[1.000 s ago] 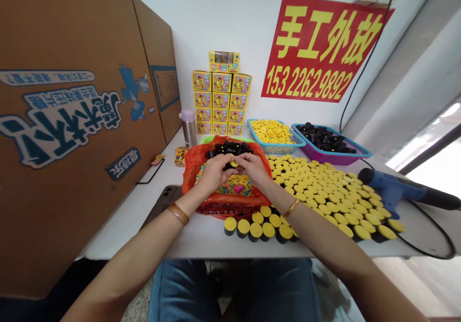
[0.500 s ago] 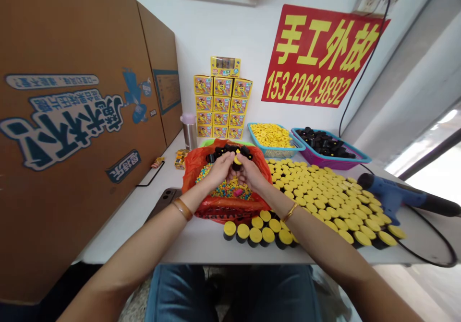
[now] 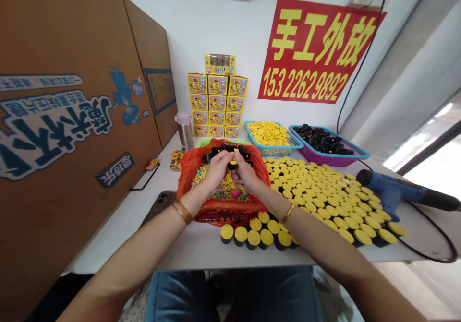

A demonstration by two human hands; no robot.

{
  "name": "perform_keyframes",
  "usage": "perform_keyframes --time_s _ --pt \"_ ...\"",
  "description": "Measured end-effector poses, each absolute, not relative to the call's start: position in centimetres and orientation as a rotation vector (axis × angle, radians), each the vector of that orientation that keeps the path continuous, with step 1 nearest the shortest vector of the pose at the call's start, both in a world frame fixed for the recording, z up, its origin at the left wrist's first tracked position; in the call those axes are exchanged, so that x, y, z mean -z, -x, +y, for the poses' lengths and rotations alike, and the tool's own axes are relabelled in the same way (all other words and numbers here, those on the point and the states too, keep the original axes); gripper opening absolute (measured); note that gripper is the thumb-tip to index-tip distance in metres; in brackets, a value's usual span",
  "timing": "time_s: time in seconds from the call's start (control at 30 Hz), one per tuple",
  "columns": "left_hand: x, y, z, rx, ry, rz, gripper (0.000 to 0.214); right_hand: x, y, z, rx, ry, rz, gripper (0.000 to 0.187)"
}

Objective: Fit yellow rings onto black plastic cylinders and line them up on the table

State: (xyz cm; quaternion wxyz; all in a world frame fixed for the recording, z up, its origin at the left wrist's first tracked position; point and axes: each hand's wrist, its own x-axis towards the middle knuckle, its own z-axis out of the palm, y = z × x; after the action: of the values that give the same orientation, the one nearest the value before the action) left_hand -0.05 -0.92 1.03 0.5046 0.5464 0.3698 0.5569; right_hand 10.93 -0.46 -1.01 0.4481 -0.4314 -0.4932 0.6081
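Yellow-capped pot [image 3: 234, 161] sits pinched between both hands, held over the far half of the orange bag [image 3: 219, 209]. The left hand [image 3: 215, 169] has its fingers curled round the pot's black body. The right hand [image 3: 246, 174] is closed in from the other side, thumb up against the cap. Neither hand is spread.

- Bag is at table centre, full of mixed-colour candies [image 3: 224, 191]; loose black pots [image 3: 248, 152] are piled at its 12 o'clock edge.
- 5 o'clock of the hands: a short row of capped pots [image 3: 254, 235] at the near table [image 3: 194, 250] edge, just beside the bag.
- 3 to 4 o'clock: a big field of capped pots [image 3: 324, 192], tight packed, with a blue corded heat tool [image 3: 392, 192] at its far side.
- 1 o'clock: a blue basket of yellow caps [image 3: 272, 134]; next to it a purple basket of black pots [image 3: 326, 142].
- 12 o'clock: a stack of yellow boxes [image 3: 217, 102] against the wall, steel flask [image 3: 185, 131] at 11.
- 8 o'clock: a phone [image 3: 158, 206] lying flat – cardboard cartons [image 3: 72, 120] wall off the 9 o'clock side.
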Motion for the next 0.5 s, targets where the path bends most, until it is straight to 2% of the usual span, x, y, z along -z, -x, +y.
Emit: perform_keyframes --time_s 0.23,0.37,0.5 --pt "-1.0 0.6 0.1 -1.350 -1.718 0.814 0.034 0.3 -11.6 -0.7 -1.612 1.045 -1.140 0.064" --pt "-0.8 1.5 0.4 -1.324 -1.779 0.744 0.054 -0.2 -12.2 -1.0 -1.846 0.991 -1.153 0.066" --pt "-0.4 1.7 0.2 -1.437 -1.819 0.747 0.034 -0.4 -12.5 -1.2 -1.923 0.878 -1.163 0.069"
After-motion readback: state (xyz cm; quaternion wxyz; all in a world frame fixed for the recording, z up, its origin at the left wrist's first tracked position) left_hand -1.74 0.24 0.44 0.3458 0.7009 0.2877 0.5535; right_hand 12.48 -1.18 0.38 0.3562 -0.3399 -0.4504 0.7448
